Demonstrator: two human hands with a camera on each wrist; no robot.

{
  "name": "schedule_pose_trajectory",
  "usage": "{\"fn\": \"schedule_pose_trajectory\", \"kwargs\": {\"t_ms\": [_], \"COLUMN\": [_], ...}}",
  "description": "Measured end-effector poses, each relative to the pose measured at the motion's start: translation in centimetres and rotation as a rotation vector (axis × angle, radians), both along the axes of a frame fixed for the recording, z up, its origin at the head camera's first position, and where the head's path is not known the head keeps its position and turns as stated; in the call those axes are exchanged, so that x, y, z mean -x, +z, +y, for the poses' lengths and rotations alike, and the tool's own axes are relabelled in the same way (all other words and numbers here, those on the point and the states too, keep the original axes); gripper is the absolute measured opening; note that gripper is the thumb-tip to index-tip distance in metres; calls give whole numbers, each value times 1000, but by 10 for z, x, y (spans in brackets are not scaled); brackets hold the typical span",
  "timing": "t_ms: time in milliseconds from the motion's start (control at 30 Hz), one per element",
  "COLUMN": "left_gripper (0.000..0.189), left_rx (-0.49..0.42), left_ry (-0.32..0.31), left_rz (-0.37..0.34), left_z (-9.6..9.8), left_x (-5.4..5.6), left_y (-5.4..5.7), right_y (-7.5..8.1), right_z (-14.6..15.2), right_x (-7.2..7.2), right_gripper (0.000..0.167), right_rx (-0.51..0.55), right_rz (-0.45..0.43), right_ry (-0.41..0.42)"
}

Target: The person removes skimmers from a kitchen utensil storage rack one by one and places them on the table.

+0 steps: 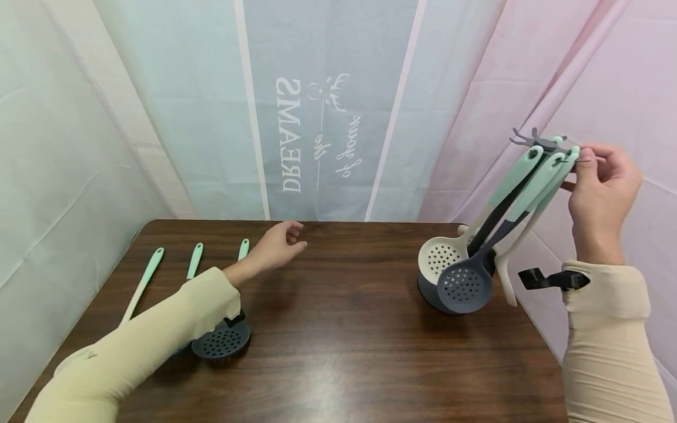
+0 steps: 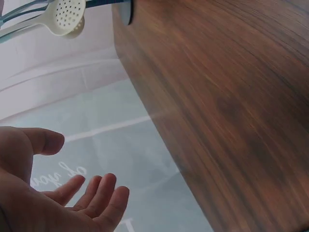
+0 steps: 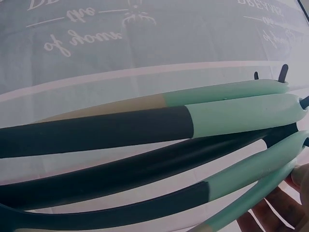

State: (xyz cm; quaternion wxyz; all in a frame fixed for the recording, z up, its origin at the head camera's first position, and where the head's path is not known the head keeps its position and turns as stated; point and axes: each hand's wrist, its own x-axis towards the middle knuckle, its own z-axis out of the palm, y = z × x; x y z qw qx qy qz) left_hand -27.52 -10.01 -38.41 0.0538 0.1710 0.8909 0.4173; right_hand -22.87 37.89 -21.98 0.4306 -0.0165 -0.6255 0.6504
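My right hand (image 1: 605, 188) pinches the mint-green handle end of a kitchen utensil (image 1: 571, 157) beside the top of a dark hook stand (image 1: 545, 144). Other utensils hang from the hooks, among them a cream skimmer (image 1: 440, 257) and a grey skimmer (image 1: 465, 289). Several handles (image 3: 246, 116) cross the right wrist view, where the right fingers (image 3: 270, 208) show at the lower right corner. Over the table, my left hand (image 1: 272, 247) holds nothing, fingers loosely bent. In the left wrist view its palm and fingers (image 2: 99, 200) are apart from everything.
On the left of the brown wooden table (image 1: 338, 329) lie a long mint-handled utensil (image 1: 143, 285), another mint handle (image 1: 194, 259) and a grey perforated utensil head (image 1: 221, 342), partly behind my left sleeve. A printed curtain (image 1: 328, 147) hangs along the far edge.
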Motion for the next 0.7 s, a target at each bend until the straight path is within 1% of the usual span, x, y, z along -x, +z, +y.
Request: {"fn": "schedule_pose_trajectory", "kwargs": {"t_ms": [100, 300, 467, 700], "left_gripper": [48, 50, 49, 49], "left_rx": [-17, -50, -78, -107], "left_ry": [-10, -5, 0, -21], "left_rz": [16, 18, 37, 56], "left_z": [9, 21, 29, 39], "left_x": [0, 1, 3, 4], "left_y": [1, -1, -1, -1], "right_y": [0, 0, -1, -1], "right_z": [-1, -1, 0, 0], "right_x": [0, -1, 0, 2], "right_gripper": [9, 9, 9, 9], "right_rx": [1, 20, 1, -10], "right_rz": [1, 1, 10, 8], "right_ry": [-2, 6, 0, -12]}}
